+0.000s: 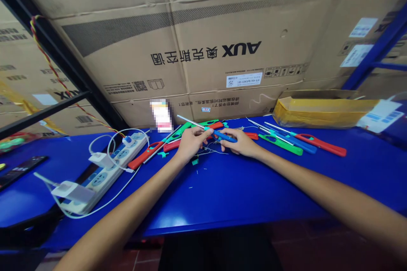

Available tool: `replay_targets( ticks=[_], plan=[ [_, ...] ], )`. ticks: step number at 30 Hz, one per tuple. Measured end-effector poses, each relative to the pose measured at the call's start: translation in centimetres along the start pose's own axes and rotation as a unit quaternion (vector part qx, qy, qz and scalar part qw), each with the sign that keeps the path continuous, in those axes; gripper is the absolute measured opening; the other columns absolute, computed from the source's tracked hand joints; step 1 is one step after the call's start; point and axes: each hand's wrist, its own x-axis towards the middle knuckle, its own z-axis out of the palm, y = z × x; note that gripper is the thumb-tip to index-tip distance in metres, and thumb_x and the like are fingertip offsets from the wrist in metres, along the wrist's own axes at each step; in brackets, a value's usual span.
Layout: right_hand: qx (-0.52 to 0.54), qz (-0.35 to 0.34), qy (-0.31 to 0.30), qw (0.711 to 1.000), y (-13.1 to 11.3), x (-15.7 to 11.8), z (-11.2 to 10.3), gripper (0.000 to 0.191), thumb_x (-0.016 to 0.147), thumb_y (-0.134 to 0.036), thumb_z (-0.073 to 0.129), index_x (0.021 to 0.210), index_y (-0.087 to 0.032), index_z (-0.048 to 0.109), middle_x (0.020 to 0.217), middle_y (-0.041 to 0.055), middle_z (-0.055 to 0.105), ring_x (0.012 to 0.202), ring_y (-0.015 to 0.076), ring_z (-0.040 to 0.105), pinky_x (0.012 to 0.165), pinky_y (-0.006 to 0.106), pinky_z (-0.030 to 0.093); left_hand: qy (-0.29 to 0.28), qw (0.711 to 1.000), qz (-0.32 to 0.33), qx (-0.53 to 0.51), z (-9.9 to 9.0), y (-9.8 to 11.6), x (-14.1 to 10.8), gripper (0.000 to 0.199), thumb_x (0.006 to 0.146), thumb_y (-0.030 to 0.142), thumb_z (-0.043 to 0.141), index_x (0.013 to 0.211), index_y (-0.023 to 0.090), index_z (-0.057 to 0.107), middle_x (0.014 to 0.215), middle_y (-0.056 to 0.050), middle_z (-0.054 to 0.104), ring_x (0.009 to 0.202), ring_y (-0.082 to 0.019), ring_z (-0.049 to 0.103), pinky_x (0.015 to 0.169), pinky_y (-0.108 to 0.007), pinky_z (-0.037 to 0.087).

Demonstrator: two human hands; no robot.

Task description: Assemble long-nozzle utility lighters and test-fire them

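Both my hands hold a blue long-nosed lighter (pixel 225 136) above the table, its metal tube pointing up and left. My left hand (pixel 190 145) closes around the lighter near the base of the tube. At the blue handle, the fingers of my right hand (pixel 242 143) are wrapped. Beneath and around them lie red casing pieces (pixel 171 145), thin wires (pixel 208 149) and a small green part (pixel 195 161). A red lighter (pixel 143 157) rests to the left beside a teal part (pixel 163 154). To the right lie green (pixel 282 145), blue (pixel 304 144) and red (pixel 327 146) lighters.
A white power strip (pixel 110 173) with plugged-in chargers (pixel 74 191) and looping cable stands left. A dark phone (pixel 22 171) lies further left. A lit, blurred screen (pixel 161 115) leans against the large carton (pixel 203 21). A yellow-taped box (pixel 318 112) sits back right.
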Motion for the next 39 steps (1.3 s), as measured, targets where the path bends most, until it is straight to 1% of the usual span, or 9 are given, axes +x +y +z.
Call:
replay_targets(
  ticks=[4, 7, 10, 12, 15, 22, 29, 34, 39],
  plan=[
    [-0.043, -0.057, 0.018, 0.997, 0.0, -0.1, -0.1, 0.026, 0.095, -0.033, 0.065, 0.117, -0.021, 0.071, 0.082, 0.0016, 0.078, 0.068, 0.0167, 0.068, 0.066, 0.030, 0.048, -0.010, 0.985, 0.074, 0.155, -0.6, 0.3, -0.8, 0.046, 0.099, 0.056, 0.067, 0.076, 0.019, 0.082, 0.064, -0.006, 0.074, 0.048, -0.015, 0.057, 0.050, -0.027, 0.038],
    [-0.091, -0.079, 0.007, 0.993, -0.1, -0.2, -0.1, 0.023, 0.092, -0.022, 0.062, 0.112, -0.022, 0.072, 0.083, 0.0002, 0.079, 0.077, 0.0190, 0.073, 0.076, 0.032, 0.051, 0.034, 0.930, 0.211, 0.299, -1.3, 0.1, -1.5, 0.049, 0.105, 0.049, 0.061, 0.068, 0.019, 0.075, 0.063, -0.004, 0.071, 0.056, -0.016, 0.058, 0.058, -0.028, 0.040],
    [-0.121, -0.080, 0.013, 0.989, 0.1, -0.4, 0.2, 0.023, 0.088, -0.017, 0.062, 0.106, -0.023, 0.073, 0.082, -0.0012, 0.079, 0.076, 0.0195, 0.073, 0.077, 0.033, 0.051, 0.024, 0.866, 0.340, 0.365, -2.0, -0.1, -1.8, 0.035, 0.107, 0.039, 0.060, 0.083, 0.018, 0.074, 0.079, -0.006, 0.074, 0.075, -0.020, 0.063, 0.073, -0.032, 0.048],
    [-0.132, -0.087, 0.022, 0.987, 0.2, -0.5, 0.3, 0.025, 0.088, -0.017, 0.061, 0.108, -0.024, 0.073, 0.082, -0.0014, 0.080, 0.076, 0.0200, 0.073, 0.080, 0.034, 0.051, 0.014, 0.843, 0.382, 0.379, -2.6, -0.1, -1.7, 0.023, 0.107, 0.032, 0.059, 0.095, 0.018, 0.072, 0.088, -0.007, 0.074, 0.083, -0.021, 0.061, 0.080, -0.036, 0.050],
    [-0.137, -0.090, 0.031, 0.986, 0.6, -0.4, 0.3, 0.027, 0.089, -0.019, 0.062, 0.113, -0.023, 0.073, 0.081, -0.0015, 0.080, 0.077, 0.0210, 0.073, 0.084, 0.037, 0.052, 0.021, 0.828, 0.400, 0.392, -3.2, -0.1, -1.5, 0.014, 0.105, 0.026, 0.059, 0.103, 0.018, 0.070, 0.096, -0.009, 0.071, 0.089, -0.024, 0.058, 0.084, -0.039, 0.050],
    [-0.132, -0.090, 0.034, 0.987, 0.8, -0.2, 0.2, 0.031, 0.092, -0.021, 0.059, 0.120, -0.022, 0.073, 0.079, -0.0012, 0.080, 0.079, 0.0221, 0.074, 0.087, 0.038, 0.053, 0.012, 0.827, 0.393, 0.402, -3.1, -0.2, -1.4, 0.013, 0.103, 0.022, 0.061, 0.113, 0.016, 0.066, 0.113, -0.013, 0.066, 0.103, -0.028, 0.058, 0.091, -0.044, 0.053],
    [-0.107, -0.068, 0.001, 0.992, 1.2, -0.5, 0.4, 0.033, 0.088, -0.018, 0.061, 0.118, -0.023, 0.073, 0.079, -0.0013, 0.079, 0.071, 0.0202, 0.074, 0.079, 0.035, 0.056, -0.031, 0.777, 0.460, 0.429, -1.7, -0.2, -2.1, 0.029, 0.105, 0.018, 0.061, 0.134, 0.020, 0.063, 0.128, -0.012, 0.071, 0.116, -0.030, 0.063, 0.100, -0.049, 0.056],
    [-0.075, -0.083, -0.009, 0.994, 1.3, -0.6, 0.4, 0.025, 0.092, -0.024, 0.064, 0.116, -0.021, 0.071, 0.081, 0.0004, 0.079, 0.074, 0.0205, 0.075, 0.079, 0.035, 0.056, -0.072, 0.792, 0.467, 0.386, -0.6, -0.6, -2.2, 0.032, 0.108, 0.013, 0.053, 0.139, 0.014, 0.060, 0.131, -0.014, 0.070, 0.122, -0.027, 0.067, 0.105, -0.046, 0.060],
    [-0.048, -0.059, -0.031, 0.997, 1.0, -0.9, 0.0, 0.015, 0.097, -0.032, 0.064, 0.108, -0.022, 0.069, 0.082, 0.0010, 0.079, 0.066, 0.0179, 0.070, 0.066, 0.030, 0.052, -0.075, 0.812, 0.455, 0.357, -1.6, -1.0, -1.7, 0.037, 0.106, 0.004, 0.048, 0.138, 0.015, 0.061, 0.131, -0.014, 0.070, 0.130, -0.027, 0.065, 0.109, -0.047, 0.059]
  ],
)
